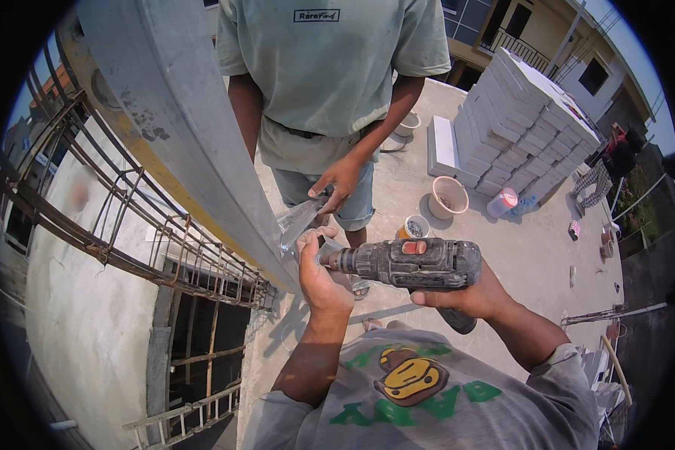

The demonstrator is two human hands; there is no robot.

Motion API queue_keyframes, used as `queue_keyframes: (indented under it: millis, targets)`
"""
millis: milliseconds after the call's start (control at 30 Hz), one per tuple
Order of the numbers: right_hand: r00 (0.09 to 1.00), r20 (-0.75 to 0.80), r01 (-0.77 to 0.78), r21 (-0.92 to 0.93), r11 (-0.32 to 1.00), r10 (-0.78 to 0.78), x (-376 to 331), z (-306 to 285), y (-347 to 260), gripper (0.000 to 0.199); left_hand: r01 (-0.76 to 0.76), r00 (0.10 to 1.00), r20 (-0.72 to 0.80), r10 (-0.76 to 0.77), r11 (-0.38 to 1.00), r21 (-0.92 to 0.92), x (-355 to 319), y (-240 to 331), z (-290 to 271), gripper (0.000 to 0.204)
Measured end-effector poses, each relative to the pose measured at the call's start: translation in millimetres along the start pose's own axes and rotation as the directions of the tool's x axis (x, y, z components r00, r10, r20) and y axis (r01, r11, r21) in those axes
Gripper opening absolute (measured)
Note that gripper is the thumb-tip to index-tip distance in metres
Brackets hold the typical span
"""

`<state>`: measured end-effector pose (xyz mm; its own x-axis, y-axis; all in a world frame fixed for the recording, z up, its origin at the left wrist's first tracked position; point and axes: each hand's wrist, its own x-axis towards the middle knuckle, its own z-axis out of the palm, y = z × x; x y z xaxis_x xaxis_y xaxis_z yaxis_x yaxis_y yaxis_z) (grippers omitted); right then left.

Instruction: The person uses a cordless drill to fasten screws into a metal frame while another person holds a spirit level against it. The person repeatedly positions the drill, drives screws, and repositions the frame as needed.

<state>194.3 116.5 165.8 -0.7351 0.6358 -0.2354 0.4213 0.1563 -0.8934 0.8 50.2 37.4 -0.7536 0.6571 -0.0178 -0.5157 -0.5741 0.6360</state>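
Note:
My right hand (pixel 469 296) grips the handle of a worn black cordless drill (pixel 416 262) with an orange-red switch. It lies level and points left. At its chuck, my left hand (pixel 324 281) is closed around the near end of a shiny metal channel (pixel 300 219); the exact contact is partly hidden by my fingers. A co-worker's hand (pixel 339 180) holds the far end of that channel. Its left end meets a tall grey metal beam (pixel 195 112), which leans down from the upper left beside my left hand.
Steel rebar cages (pixel 112 225) run along the left edge, above an opening with a ladder (pixel 184 420). Buckets (pixel 448 196) and a tub of small parts (pixel 415 225) stand on the concrete floor. Stacked white blocks (pixel 514 127) rise behind; another person (pixel 604 176) is at far right.

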Motion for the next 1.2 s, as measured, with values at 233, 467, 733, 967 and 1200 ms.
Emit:
queue_keyframes:
  millis: [233, 467, 733, 967, 1200]
  targets:
    - [0.989, -0.143, -0.033, 0.062, 0.998, 0.041, 5.4, -0.5, 18.5, 0.048, 0.048, 0.999, -0.005, -0.048, 0.999, -0.014, 3.8, -6.9, 3.7, 0.027]
    - [0.990, 0.133, -0.075, 0.162, 0.984, 0.054, -12.4, -6.4, 14.2, 0.052, 0.070, 0.998, 0.005, -0.069, 0.997, -0.046, 0.3, -4.3, 10.5, 0.025]
    - [0.992, 0.122, -0.048, 0.219, 0.975, 0.022, -30.9, 6.6, 10.8, 0.051, 0.021, 0.997, 0.077, -0.021, 1.000, 0.005, -5.0, -4.0, 14.6, 0.025]
    - [0.997, 0.076, -0.050, 0.227, 0.972, 0.034, -39.6, 7.9, 13.6, 0.048, 0.049, 0.994, 0.100, -0.043, 0.997, -0.059, -4.3, -8.0, 15.2, 0.027]
    - [0.997, 0.075, -0.001, 0.284, 0.959, -0.021, -42.3, 4.9, 29.4, 0.049, 0.026, 0.996, 0.086, -0.023, 0.999, -0.033, -4.7, -9.6, 11.7, 0.028]
